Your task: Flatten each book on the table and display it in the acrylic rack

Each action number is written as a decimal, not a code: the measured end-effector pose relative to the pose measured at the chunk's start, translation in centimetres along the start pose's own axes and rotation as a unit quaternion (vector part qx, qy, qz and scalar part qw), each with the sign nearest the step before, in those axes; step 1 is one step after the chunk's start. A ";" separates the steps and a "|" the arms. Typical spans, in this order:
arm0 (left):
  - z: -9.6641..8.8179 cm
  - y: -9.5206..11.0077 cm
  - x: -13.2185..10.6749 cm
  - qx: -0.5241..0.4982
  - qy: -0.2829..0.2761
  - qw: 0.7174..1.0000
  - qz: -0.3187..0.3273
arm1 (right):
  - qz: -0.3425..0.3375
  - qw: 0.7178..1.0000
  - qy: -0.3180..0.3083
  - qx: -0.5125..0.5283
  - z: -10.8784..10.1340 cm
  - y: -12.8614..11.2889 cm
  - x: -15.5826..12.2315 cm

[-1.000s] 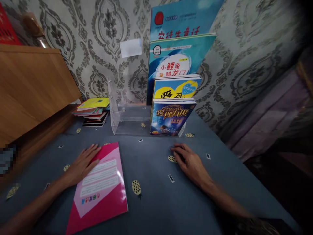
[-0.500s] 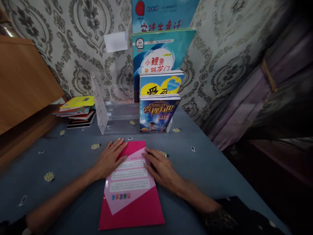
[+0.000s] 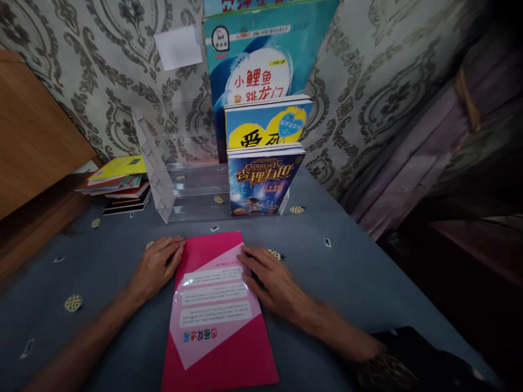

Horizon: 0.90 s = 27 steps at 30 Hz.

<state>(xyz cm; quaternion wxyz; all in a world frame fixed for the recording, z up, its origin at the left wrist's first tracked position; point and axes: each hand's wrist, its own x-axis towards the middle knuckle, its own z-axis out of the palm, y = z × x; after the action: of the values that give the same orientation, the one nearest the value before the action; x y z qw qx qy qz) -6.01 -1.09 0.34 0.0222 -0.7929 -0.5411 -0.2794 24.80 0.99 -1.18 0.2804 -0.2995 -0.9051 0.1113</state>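
Observation:
A pink book [image 3: 245, 348] lies upside down to me on the table, its lighter panel covered with printed text. My left hand [image 3: 157, 267] is at the book's upper left edge, fingers bent together and closed on that edge; its fingertips are partly hidden. On the opposite side, my right hand [image 3: 273, 277] rests with fingers stretched and apart, the tips touching the right edge of the cover. Beyond the book stands a clear acrylic rack [image 3: 157, 174]. Its right side holds a dark blue book [image 3: 265, 182], a blue-and-yellow book [image 3: 241, 122] and a teal book [image 3: 261, 46], one behind another.
A stack of books and booklets [image 3: 120, 177] sits left of the rack, a yellow one on top. Wooden furniture [image 3: 41, 125] borders the table [image 3: 335, 294] at the left. A white paper [image 3: 178, 48] is at the patterned wall, and a curtain [image 3: 392, 185] hangs at the right.
My left hand has slid left off the cover to the book's edge, and its fingers have bent. The right hand stays at the right edge. The view has tilted down and moved closer.

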 end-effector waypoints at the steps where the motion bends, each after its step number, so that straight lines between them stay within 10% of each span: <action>1: 0.2 0.0 0.0 0.010 0.005 1.000 0.009 | 0.001 1.000 0.002 -0.001 0.0 0.0 0.0; 27: 3.8 4.1 4.9 -0.018 -0.110 0.981 0.160 | 0.032 0.999 -0.012 0.013 -0.4 -0.5 0.0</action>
<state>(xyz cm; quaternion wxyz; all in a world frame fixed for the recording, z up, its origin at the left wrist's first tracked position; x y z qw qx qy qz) 0.41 2.69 0.48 -0.0072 -0.8952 -0.4014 -0.1933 24.74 0.61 -0.66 0.2699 -0.3236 -0.8966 0.1360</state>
